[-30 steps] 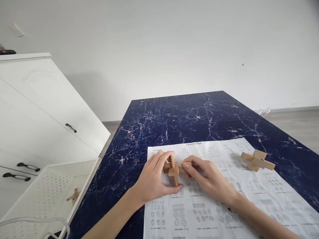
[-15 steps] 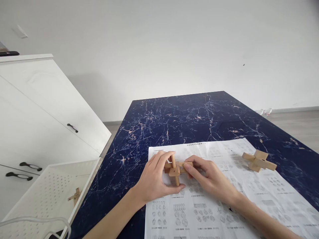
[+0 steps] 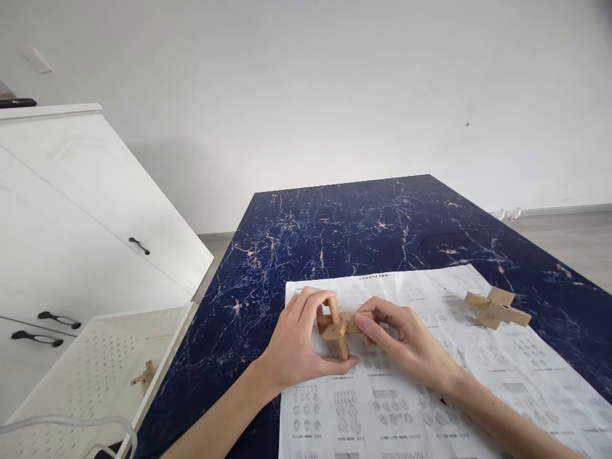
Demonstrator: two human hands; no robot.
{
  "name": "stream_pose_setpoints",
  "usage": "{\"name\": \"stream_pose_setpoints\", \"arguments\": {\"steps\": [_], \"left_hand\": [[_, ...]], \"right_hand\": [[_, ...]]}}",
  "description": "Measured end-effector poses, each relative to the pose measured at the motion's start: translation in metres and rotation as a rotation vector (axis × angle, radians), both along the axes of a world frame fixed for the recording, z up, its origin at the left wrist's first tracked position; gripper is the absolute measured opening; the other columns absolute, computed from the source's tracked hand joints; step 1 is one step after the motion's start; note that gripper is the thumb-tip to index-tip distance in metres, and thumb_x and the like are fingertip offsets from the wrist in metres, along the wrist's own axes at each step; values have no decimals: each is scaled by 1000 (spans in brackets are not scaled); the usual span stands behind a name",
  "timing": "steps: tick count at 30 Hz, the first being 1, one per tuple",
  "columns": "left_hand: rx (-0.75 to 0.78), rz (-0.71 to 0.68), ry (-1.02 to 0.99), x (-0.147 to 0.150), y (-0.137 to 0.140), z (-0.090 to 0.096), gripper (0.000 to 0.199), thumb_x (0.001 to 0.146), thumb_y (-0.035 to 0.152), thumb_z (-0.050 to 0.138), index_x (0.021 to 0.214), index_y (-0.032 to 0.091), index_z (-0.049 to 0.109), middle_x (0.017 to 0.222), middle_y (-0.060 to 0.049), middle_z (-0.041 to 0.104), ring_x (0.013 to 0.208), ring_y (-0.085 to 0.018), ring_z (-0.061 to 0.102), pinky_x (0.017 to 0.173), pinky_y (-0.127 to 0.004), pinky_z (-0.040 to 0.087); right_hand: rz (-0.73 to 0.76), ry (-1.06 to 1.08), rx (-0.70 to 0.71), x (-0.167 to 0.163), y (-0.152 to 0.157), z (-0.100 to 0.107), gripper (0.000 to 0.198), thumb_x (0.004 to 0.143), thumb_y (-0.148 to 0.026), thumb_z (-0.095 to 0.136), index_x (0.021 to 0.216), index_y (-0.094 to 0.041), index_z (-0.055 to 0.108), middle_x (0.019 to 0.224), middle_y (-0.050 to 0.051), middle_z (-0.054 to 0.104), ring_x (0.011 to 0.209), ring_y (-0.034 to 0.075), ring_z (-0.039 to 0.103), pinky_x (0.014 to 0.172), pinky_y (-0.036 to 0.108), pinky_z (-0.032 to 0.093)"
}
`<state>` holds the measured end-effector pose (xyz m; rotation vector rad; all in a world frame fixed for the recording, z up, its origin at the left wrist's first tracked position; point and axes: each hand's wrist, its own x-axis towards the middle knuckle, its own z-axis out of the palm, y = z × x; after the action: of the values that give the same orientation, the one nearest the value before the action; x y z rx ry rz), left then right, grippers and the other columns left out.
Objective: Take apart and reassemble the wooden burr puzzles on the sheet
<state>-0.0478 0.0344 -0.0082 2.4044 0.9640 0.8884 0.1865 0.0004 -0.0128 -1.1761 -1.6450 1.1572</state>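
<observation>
Both of my hands hold one wooden interlocking puzzle (image 3: pixel 337 329) above a printed sheet (image 3: pixel 396 376). My left hand (image 3: pixel 299 338) curls round its left side, with fingers at the top of an upright rod and the thumb at the rod's lower end. On the right, my right hand (image 3: pixel 399 331) pinches the end of the sideways bars between thumb and fingers. Part of the puzzle is hidden behind the fingers. A second wooden puzzle (image 3: pixel 497 308), made of crossed flat bars, rests on the sheet's right side.
The sheet lies on a dark blue marbled table (image 3: pixel 335 229). Left of it is a white perforated bin (image 3: pixel 86 363) with a small wooden piece (image 3: pixel 145 376) inside. A white cable (image 3: pixel 71 421) crosses the bin, and a white cabinet (image 3: pixel 95 210) stands behind.
The upright rod has tilted slightly and its lower part has turned a little within my left hand. My right hand keeps its pinch. The second puzzle has not moved.
</observation>
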Motion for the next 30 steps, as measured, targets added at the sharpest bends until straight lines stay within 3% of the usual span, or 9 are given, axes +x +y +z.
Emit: {"name": "stream_pose_setpoints", "arguments": {"steps": [3, 7, 12, 17, 20, 25, 30], "left_hand": [[-91, -48, -67, -3, 3, -1, 99, 64, 55, 102, 143, 30, 47, 140, -12, 52, 131, -36, 58, 109, -55, 56], [-308, -111, -228, -9, 8, -1, 120, 61, 60, 102, 158, 33, 36, 153, -16, 47, 137, -37, 58, 118, -60, 50], [-488, -122, -201, -12, 10, 1, 115, 66, 57, 101, 161, 33, 41, 150, -16, 62, 147, -40, 55, 123, -64, 43], [-614, -135, -232, -10, 6, 3, 108, 75, 57, 95, 163, 32, 38, 139, -15, 72, 134, -39, 67, 115, -61, 50], [-639, -140, -251, -8, 5, 5, 97, 79, 56, 90, 159, 31, 41, 137, -13, 73, 133, -38, 68, 115, -60, 50], [-652, -139, -238, -8, 6, 7, 94, 77, 53, 90, 155, 30, 43, 136, -12, 73, 135, -37, 67, 117, -59, 48], [-700, -142, -267, -10, 8, 3, 91, 79, 52, 88, 155, 31, 43, 141, -15, 70, 130, -37, 69, 107, -54, 54]], "right_hand": [[25, 27, -21, 1, 0, 1, 40, 110, -56, 55, 96, -23, 72, 75, 2, 65, 71, 18, 60, 67, 32, 47], [44, 66, -39, 3, -1, 3, 41, 111, -57, 55, 93, -23, 70, 75, 2, 66, 71, 18, 61, 69, 33, 50], [54, 78, -38, 3, -1, 5, 42, 109, -60, 56, 92, -23, 70, 75, 1, 64, 70, 18, 60, 68, 33, 50], [55, 102, -30, 2, -1, 5, 41, 109, -58, 57, 93, -23, 71, 75, 1, 63, 70, 17, 59, 69, 32, 49], [61, 105, -30, 2, -2, 4, 40, 109, -56, 58, 93, -23, 71, 76, 1, 64, 71, 17, 58, 70, 32, 48], [65, 96, -28, 1, -2, 3, 38, 110, -55, 58, 94, -23, 72, 78, 1, 65, 73, 18, 58, 71, 33, 47], [60, 45, 4, 0, -3, 3, 34, 111, -50, 57, 95, -25, 72, 75, 0, 63, 71, 18, 54, 70, 33, 44]]}}
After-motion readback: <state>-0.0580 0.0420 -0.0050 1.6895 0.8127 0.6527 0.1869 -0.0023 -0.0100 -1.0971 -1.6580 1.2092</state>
